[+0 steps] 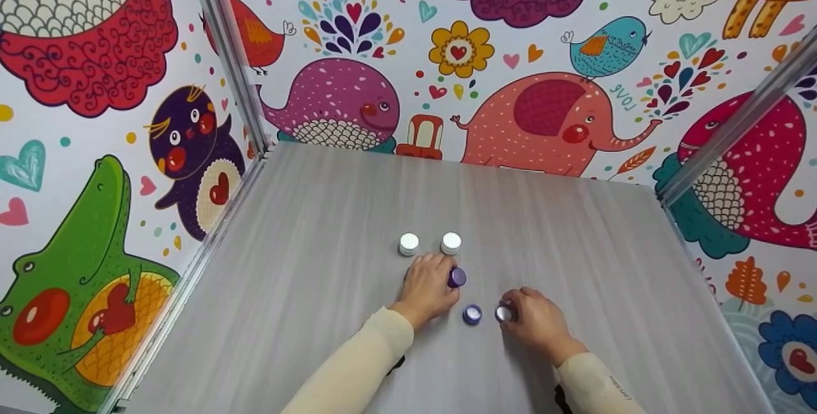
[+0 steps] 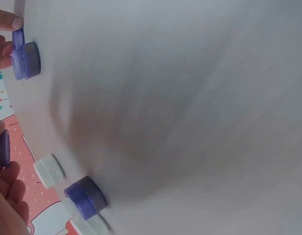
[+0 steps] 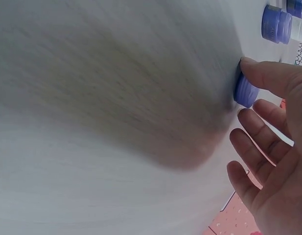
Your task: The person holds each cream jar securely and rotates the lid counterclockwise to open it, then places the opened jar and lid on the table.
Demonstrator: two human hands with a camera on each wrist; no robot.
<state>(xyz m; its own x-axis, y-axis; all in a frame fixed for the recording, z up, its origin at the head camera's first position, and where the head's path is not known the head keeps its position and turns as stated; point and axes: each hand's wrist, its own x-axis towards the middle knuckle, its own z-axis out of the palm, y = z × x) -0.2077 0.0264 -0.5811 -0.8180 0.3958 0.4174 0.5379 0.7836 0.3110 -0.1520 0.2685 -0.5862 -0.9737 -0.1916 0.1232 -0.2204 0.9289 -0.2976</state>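
Observation:
My left hand (image 1: 429, 285) grips a purple lid (image 1: 456, 277) between thumb and fingers, above the grey table. In the left wrist view, another purple jar (image 2: 87, 196) stands on the table near the white jars; the left hand hides it in the head view. To the right, my right hand (image 1: 539, 318) pinches a purple lid (image 1: 505, 312), its pale inner side facing the head camera. The right wrist view has this lid (image 3: 246, 91) between thumb and index finger, the other fingers loosely spread. A topless purple jar (image 1: 472, 314) sits between the hands.
Two white jars (image 1: 409, 244) stand side by side just beyond the left hand. The grey table (image 1: 319, 222) is bordered by metal rails (image 1: 721, 127) and walls printed with cartoon animals.

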